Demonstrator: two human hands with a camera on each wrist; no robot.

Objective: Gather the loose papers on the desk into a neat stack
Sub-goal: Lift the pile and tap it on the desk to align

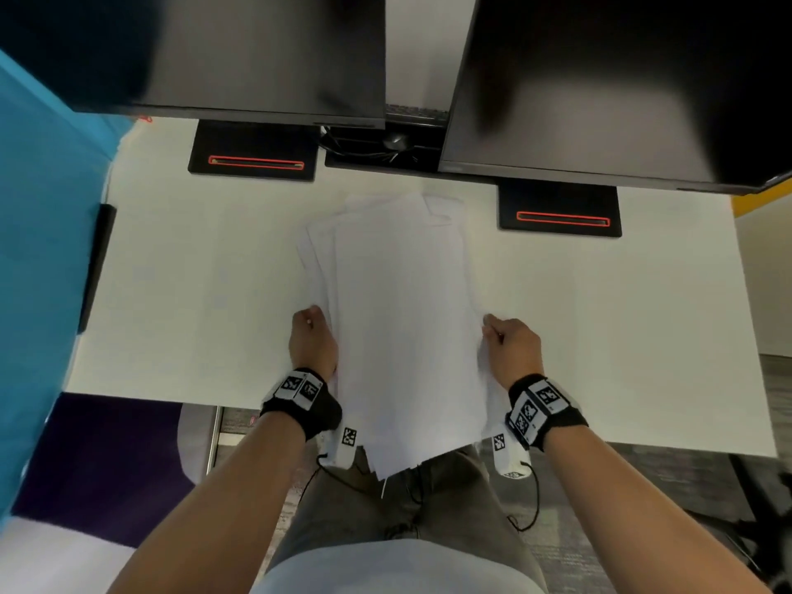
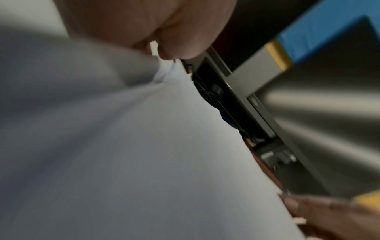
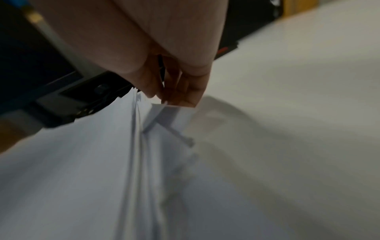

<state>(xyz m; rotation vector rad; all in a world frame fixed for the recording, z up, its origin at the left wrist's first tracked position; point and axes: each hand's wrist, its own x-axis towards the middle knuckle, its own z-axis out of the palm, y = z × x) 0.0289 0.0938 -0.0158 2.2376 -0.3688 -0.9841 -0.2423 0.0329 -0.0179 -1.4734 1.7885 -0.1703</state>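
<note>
Nearest the person, over the lap, the near ends of the papers (image 1: 403, 336) overhung the near edge of the bench (image 1: 193, 293), uneven and unsupported. The sheets lay as one loose bundle in the middle of the bench, running from that overhang toward the far side, and both hands held it by its long edges.

On the left edge, the left hand (image 1: 312, 340) was curled, its grip closed round the margin of the sheets; the left wrist view was blurred, but paper showed pinched between thumb and fingers. On the right edge, the right hand (image 1: 512, 347) did the same, and the right wrist view showed its fingertips (image 3: 180, 97) nipping a few sheet edges while others splayed loose below. Holding both sides at once probably served to squeeze the sheets toward a common width and keep them from sliding apart.

Farther along, the far ends of the papers fanned out, several corners offset to the left and one sheet jutting at the far right, so the stack was gathered but not yet squared. My guess is that tapping the edges level remained.

Beyond the papers stood two black monitor bases, the left base (image 1: 253, 152) and the right base (image 1: 559, 212), with dark monitors (image 1: 600, 87) above them.
</note>
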